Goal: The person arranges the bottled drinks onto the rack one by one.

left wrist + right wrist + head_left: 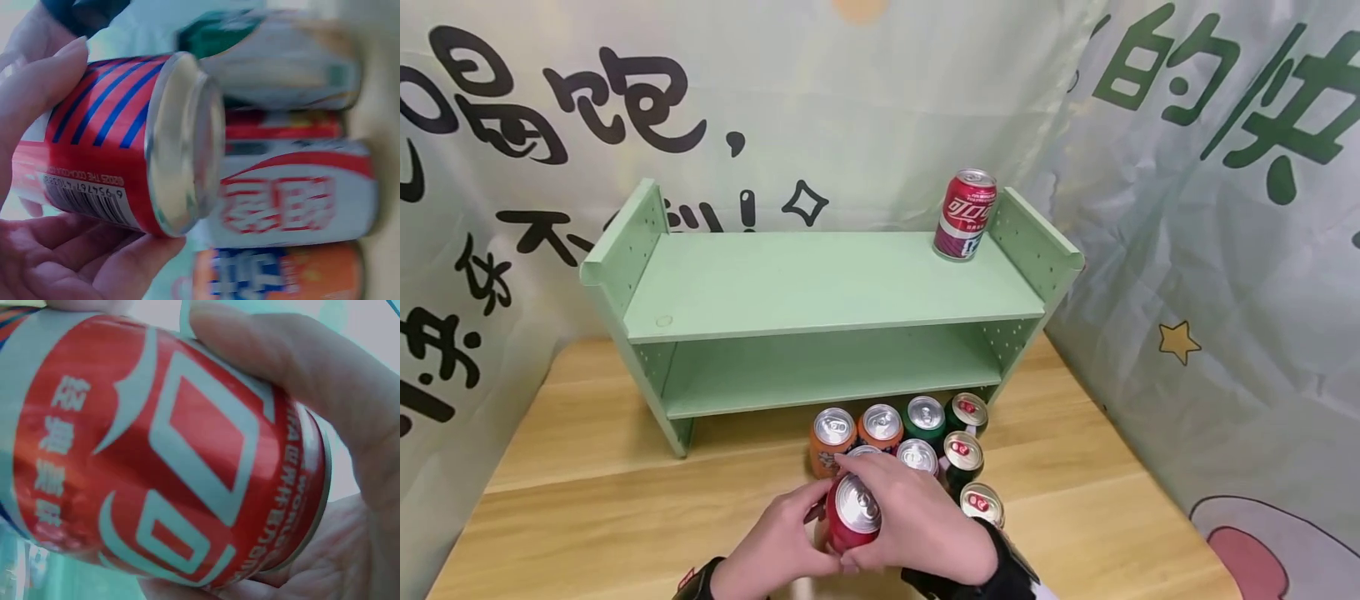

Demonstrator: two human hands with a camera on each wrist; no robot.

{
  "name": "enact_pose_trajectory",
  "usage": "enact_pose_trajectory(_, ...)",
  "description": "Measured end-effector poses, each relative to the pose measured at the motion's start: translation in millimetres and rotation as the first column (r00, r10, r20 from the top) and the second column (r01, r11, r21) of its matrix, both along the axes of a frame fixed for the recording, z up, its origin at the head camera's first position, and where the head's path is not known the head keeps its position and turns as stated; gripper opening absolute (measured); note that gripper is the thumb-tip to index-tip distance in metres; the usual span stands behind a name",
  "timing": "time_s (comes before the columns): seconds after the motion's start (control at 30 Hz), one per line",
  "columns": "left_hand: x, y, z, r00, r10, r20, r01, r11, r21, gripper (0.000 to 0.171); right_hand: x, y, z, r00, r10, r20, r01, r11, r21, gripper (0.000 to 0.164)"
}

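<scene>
Both hands hold one red Coca-Cola can (pixel 853 521) above the front of the table. The left hand (pixel 781 537) grips it from the left; in the left wrist view its thumb lies along one side of the can (pixel 106 144) and its fingers bend around the other. From the right, the right hand (pixel 921 521) wraps its thumb and fingers around the can (pixel 175 450). The can is tilted, and its silver top shows in the head view. Just beyond the hands stand orange cans (pixel 833 442), a green can (pixel 927 425) and a can with a silver top (pixel 917 457), partly hidden.
A pale green two-tier shelf (pixel 820 283) stands at the back of the wooden table (pixel 587 517). One red and purple can (pixel 966 217) is upright at the right end of its top tier. Dark cans with red-marked lids (pixel 962 454) line the group's right side. Printed cloth (pixel 1150 250) surrounds the table.
</scene>
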State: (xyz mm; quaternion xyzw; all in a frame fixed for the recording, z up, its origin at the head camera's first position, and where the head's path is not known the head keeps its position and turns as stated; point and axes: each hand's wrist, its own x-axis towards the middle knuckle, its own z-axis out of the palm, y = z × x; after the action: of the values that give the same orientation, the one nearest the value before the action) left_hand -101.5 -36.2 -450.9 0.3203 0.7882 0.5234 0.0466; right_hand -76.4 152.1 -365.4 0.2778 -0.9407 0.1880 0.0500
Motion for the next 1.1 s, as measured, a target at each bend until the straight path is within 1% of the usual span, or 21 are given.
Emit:
enact_pose_trajectory(0.07, -1.3, -0.2, 8.3, 0.999, 0.028, -0.035, -0.029, 0.999, -0.022, 0.067, -1.2, 1.3, 6.0, 1.0, 0.004, 0.001, -0.004, 1.0, -0.029, 0.087)
enact_pose_trajectory(0.17, -6.0, 1.3, 21.1, 0.994, 0.066, -0.083, -0.069, 0.997, -0.032, 0.069, -5.2, 3.9, 15.7, 1.0, 0.013, -0.02, -0.015, 0.997, -0.082, 0.09)
enact_pose_trajectory(0.23, -9.4, 2.6, 29.7, 0.994, 0.08, -0.076, -0.081, 0.997, -0.017, 0.071, -7.7, 5.4, 21.8, 1.0, 0.022, -0.017, -0.024, 0.988, -0.151, 0.092)
enact_pose_trajectory(0.3, -12.2, 4.0, 37.9, 0.994, 0.095, -0.046, -0.096, 0.995, -0.002, 0.073, -9.2, 6.4, 26.2, 1.0, 0.031, 0.004, -0.029, 0.965, -0.259, 0.09)
enact_pose_trajectory(0.37, -14.4, 5.0, 45.5, 0.993, 0.114, -0.016, -0.114, 0.993, 0.011, 0.075, -8.5, 6.7, 28.4, 0.999, 0.025, 0.043, -0.007, 0.925, -0.379, 0.088)
enact_pose_trajectory(0.47, -17.3, 5.2, 55.5, 0.992, 0.12, 0.042, -0.122, 0.991, 0.047, 0.077, -5.9, 5.1, 28.8, 0.991, -0.01, 0.131, 0.08, 0.836, -0.543, 0.083)
enact_pose_trajectory(0.57, -21.9, 3.1, 65.9, 0.99, 0.094, 0.104, -0.104, 0.99, 0.094, 0.08, -4.2, 3.3, 27.5, 0.982, -0.039, 0.186, 0.15, 0.759, -0.633, 0.081)
enact_pose_trajectory(0.6, -23.7, 1.8, 69.4, 0.989, 0.079, 0.123, -0.092, 0.99, 0.11, 0.079, -4.2, 2.7, 27.3, 0.98, -0.04, 0.193, 0.158, 0.742, -0.652, 0.08)
enact_pose_trajectory(0.63, -25.6, 0.4, 73.2, 0.988, 0.065, 0.138, -0.082, 0.989, 0.12, 0.079, -4.6, 2.1, 27.3, 0.981, -0.037, 0.191, 0.157, 0.732, -0.663, 0.08)
enact_pose_trajectory(0.77, -33.0, -3.9, 88.8, 0.988, 0.02, 0.152, -0.037, 0.993, 0.113, 0.078, -7.6, 0.6, 31.0, 0.994, -0.036, 0.107, 0.099, 0.731, -0.675, 0.079)
enact_pose_trajectory(0.87, -38.6, -4.4, 100.6, 0.993, -0.002, 0.117, -0.007, 0.997, 0.079, 0.077, -10.3, 0.4, 38.3, 0.996, -0.065, 0.056, 0.085, 0.727, -0.681, 0.079)
enact_pose_trajectory(0.93, -42.1, -3.7, 108.5, 0.995, -0.019, 0.103, 0.012, 0.998, 0.068, 0.074, -11.9, 1.2, 44.5, 0.996, -0.079, 0.043, 0.087, 0.721, -0.688, 0.078)
enact_pose_trajectory(1.0, -44.8, -2.6, 116.4, 0.995, -0.034, 0.099, 0.028, 0.997, 0.066, 0.071, -14.7, 3.1, 51.3, 0.997, -0.073, 0.035, 0.077, 0.713, -0.697, 0.077)
enact_pose_trajectory(1.1, -48.4, 1.7, 128.4, 0.992, -0.04, 0.118, 0.031, 0.996, 0.082, 0.067, -20.3, 8.0, 62.7, 0.998, -0.064, 0.026, 0.063, 0.702, -0.709, 0.076)
